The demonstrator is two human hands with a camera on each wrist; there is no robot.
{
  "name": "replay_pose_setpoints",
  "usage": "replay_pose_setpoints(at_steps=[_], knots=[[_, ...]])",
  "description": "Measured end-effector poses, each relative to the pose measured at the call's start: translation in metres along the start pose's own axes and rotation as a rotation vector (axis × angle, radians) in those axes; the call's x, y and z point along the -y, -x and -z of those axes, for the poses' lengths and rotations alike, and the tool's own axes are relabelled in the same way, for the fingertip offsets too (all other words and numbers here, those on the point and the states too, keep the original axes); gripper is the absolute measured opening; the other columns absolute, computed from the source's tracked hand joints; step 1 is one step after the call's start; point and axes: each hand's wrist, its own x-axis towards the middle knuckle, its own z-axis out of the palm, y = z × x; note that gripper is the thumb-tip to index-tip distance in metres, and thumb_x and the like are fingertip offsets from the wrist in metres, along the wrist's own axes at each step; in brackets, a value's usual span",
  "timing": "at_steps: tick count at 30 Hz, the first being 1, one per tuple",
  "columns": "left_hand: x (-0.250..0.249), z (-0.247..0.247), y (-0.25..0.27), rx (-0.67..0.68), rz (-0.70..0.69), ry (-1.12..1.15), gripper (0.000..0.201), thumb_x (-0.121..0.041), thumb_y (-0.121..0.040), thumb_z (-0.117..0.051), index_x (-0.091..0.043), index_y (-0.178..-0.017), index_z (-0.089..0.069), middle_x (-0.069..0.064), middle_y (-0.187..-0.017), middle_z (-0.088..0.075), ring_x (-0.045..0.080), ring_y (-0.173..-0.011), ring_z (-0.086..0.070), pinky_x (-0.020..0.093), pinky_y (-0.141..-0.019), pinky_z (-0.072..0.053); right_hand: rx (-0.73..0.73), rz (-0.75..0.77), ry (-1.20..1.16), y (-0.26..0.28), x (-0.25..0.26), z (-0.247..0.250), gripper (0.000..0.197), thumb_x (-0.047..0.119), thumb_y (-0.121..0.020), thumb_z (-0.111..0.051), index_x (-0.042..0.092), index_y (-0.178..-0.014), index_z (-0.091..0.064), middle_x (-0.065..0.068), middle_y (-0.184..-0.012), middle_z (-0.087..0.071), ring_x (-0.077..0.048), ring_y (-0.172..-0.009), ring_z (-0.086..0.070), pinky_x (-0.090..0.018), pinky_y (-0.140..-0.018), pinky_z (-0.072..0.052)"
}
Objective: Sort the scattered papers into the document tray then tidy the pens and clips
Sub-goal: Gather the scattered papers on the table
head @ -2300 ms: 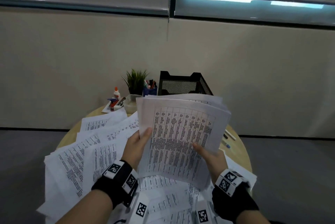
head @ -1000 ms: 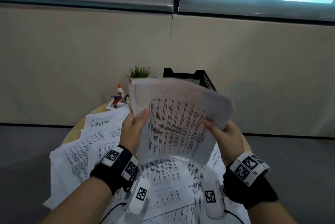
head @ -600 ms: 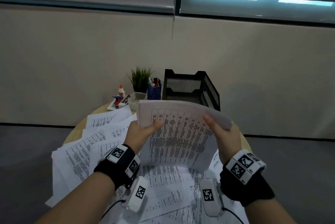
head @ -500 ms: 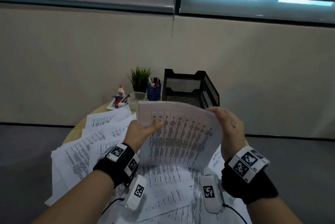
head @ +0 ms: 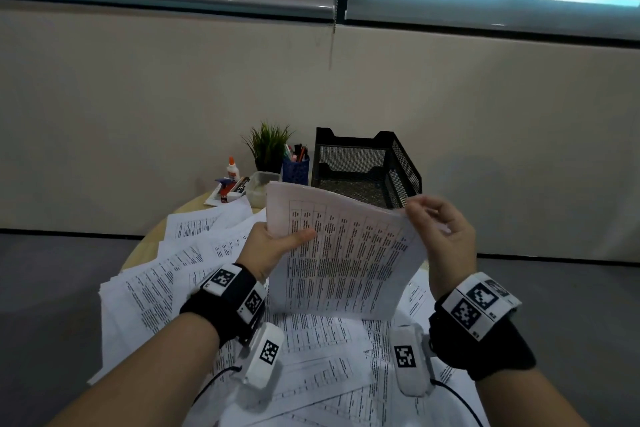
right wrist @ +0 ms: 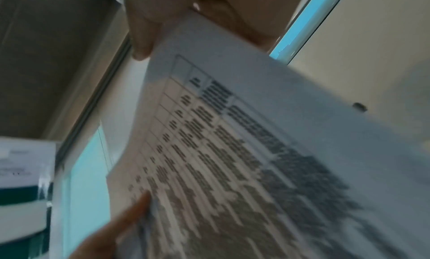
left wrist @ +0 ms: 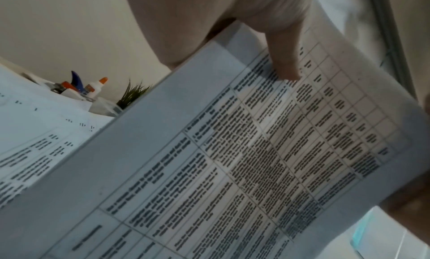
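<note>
I hold a stack of printed papers [head: 346, 253] upright above the table, bowed at the top. My left hand [head: 273, 243] grips its left edge, thumb [left wrist: 285, 60] across the printed side. My right hand [head: 440, 236] curls over the stack's top right corner [right wrist: 209, 47]. Behind the stack stands the black mesh document tray [head: 363, 167], its upper tier showing no paper. More printed sheets [head: 166, 288] lie scattered over the round wooden table [head: 145, 243]. The blue pen cup [head: 295, 168] holds several pens next to the tray.
At the table's far side stand a small green plant [head: 268, 146], a clear plastic box [head: 258, 189], a glue bottle [head: 231, 168] and a heap of small stationery [head: 228, 189]. A beige wall rises behind; grey floor surrounds the table.
The stack came down from in front of the tray, which now shows. My right hand moved from the stack's right side up over its top right corner.
</note>
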Motion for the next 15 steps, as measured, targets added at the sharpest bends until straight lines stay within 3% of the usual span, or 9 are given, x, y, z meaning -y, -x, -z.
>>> replay_pose_setpoints(at_steps=[3, 5, 8, 10, 13, 15], knots=[[0.007, 0.002, 0.001, -0.027, 0.027, 0.004, 0.017, -0.007, -0.075, -0.073, -0.012, -0.090, -0.069, 0.000, -0.085, -0.075, 0.012, -0.083, -0.071, 0.026, -0.075, -0.057, 0.097, -0.135, 0.086, 0.013, -0.016, 0.005, 0.024, 0.026, -0.068, -0.077, 0.020, -0.089, -0.067, 0.007, -0.077, -0.073, -0.001, -0.070, -0.069, -0.009, -0.057, -0.050], [0.013, -0.001, 0.004, -0.027, 0.039, -0.033, 0.016, -0.006, -0.074, -0.074, -0.014, -0.087, -0.070, -0.004, -0.079, -0.074, 0.008, -0.079, -0.070, 0.022, -0.070, -0.056, 0.076, -0.211, 0.110, 0.019, -0.035, 0.006, 0.027, 0.018, -0.069, -0.077, 0.017, -0.095, -0.067, 0.007, -0.078, -0.074, 0.003, -0.069, -0.068, -0.007, -0.055, -0.049], [0.016, -0.009, 0.007, -0.062, 0.027, -0.041, 0.016, -0.005, -0.074, -0.075, -0.012, -0.087, -0.069, -0.003, -0.081, -0.072, 0.006, -0.075, -0.069, 0.021, -0.068, -0.056, 0.022, -0.236, 0.118, 0.022, -0.053, 0.006, 0.025, 0.006, -0.075, -0.074, 0.020, -0.093, -0.064, 0.002, -0.088, -0.070, -0.002, -0.075, -0.067, -0.014, -0.062, -0.051], [0.012, -0.013, 0.007, -0.068, -0.002, -0.019, 0.015, -0.004, -0.075, -0.074, -0.012, -0.087, -0.069, -0.004, -0.081, -0.072, 0.006, -0.075, -0.070, 0.020, -0.069, -0.057, -0.037, -0.248, 0.078, 0.019, -0.053, 0.006, 0.021, 0.007, -0.074, -0.075, 0.019, -0.090, -0.067, 0.003, -0.087, -0.072, -0.008, -0.080, -0.068, -0.020, -0.066, -0.053], [0.011, -0.014, 0.006, -0.080, -0.019, -0.014, 0.016, -0.005, -0.074, -0.075, -0.013, -0.087, -0.069, -0.006, -0.080, -0.073, 0.006, -0.077, -0.070, 0.020, -0.072, -0.057, -0.061, -0.256, 0.079, 0.016, -0.051, 0.007, 0.018, 0.013, -0.074, -0.077, 0.023, -0.088, -0.070, 0.011, -0.082, -0.074, -0.001, -0.076, -0.068, -0.014, -0.061, -0.053], [0.020, -0.013, 0.008, -0.086, 0.007, -0.043, 0.017, -0.007, -0.073, -0.077, -0.013, -0.086, -0.068, -0.001, -0.085, -0.072, 0.012, -0.082, -0.070, 0.021, -0.072, -0.057, -0.031, -0.323, 0.096, 0.019, -0.060, 0.006, 0.016, 0.015, -0.075, -0.076, 0.024, -0.086, -0.069, 0.010, -0.083, -0.072, -0.005, -0.077, -0.067, -0.019, -0.063, -0.051]])
